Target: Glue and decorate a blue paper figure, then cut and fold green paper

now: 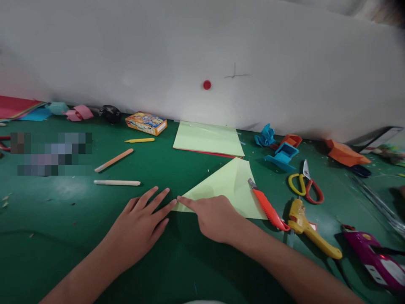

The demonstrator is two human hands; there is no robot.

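Your right hand [218, 217] presses the folded sheet [218, 190], index extended; your left hand [142, 223] lies spread at its corner, gripping nothing. Thin, light paper, likely easily creased; hold its edges.

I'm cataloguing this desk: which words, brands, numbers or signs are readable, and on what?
No text reads clearly.
Orange-and-blue box: printing, too blurred to read.
White board: drawn lines like an upside-down T, no word.
Purple power strip: yellow spot, too small to read.
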